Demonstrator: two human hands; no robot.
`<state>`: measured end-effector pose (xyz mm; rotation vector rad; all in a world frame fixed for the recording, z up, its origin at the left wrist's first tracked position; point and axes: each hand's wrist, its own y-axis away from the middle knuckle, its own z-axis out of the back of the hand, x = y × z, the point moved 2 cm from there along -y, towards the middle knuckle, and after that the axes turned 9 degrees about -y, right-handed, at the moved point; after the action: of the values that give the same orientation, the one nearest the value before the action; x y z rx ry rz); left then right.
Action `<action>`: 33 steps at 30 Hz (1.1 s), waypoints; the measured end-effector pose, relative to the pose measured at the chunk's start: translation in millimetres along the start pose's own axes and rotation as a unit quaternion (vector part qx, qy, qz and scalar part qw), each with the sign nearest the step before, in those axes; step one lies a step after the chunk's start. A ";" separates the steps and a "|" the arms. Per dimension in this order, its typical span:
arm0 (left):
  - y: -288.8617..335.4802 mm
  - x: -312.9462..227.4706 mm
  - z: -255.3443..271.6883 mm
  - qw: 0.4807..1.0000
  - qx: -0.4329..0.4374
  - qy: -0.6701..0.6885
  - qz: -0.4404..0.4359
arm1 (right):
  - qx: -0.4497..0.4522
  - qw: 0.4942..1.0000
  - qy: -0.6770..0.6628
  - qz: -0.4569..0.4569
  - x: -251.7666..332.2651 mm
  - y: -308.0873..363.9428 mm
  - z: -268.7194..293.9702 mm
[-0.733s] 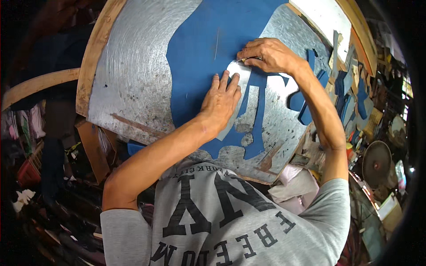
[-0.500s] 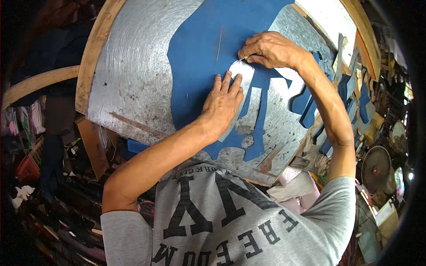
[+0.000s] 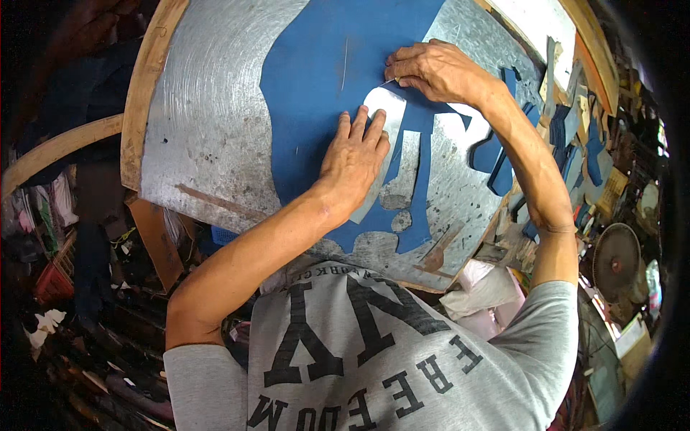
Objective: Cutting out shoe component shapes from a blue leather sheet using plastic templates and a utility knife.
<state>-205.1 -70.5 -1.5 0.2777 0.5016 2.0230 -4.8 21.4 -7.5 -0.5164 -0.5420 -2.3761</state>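
A large blue sheet (image 3: 305, 79) of flat material lies on a scuffed metal-topped board (image 3: 208, 93), with openings cut in its near right part. On the sheet rests a long, pale, shiny template (image 3: 389, 105) with a rounded far end. My left hand (image 3: 356, 152) lies flat over it, fingers stretched and pressing on the template and the blue sheet. Just beyond the rounded end, my right hand (image 3: 433, 70) pinches a thin cutting blade (image 3: 389, 82). The blade's point is at the template's far edge; its handle is mostly hidden by my fingers.
Cut blue pieces (image 3: 489, 152) lie at the board's right side, with more scraps beyond. Wooden strips (image 3: 144, 93) edge the board. A round fan (image 3: 616, 264) stands at the right. White bags (image 3: 478, 287) sit below the near right edge, and a cardboard piece (image 3: 156, 241) is at the left.
The blue sheet and template sit slightly farther left and up in the picture. My right hand has shifted slightly away from me with the blade; my left hand still presses the template.
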 end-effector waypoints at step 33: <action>0.1 4.9 -3.3 0.999 -0.035 0.013 -0.012 | -0.160 0.937 -0.088 -0.299 59.9 162.9 -53.0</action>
<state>-208.9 -67.1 -4.5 0.2029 0.4467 2.0182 47.5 -150.5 17.5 -0.8065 -0.4313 -3.0489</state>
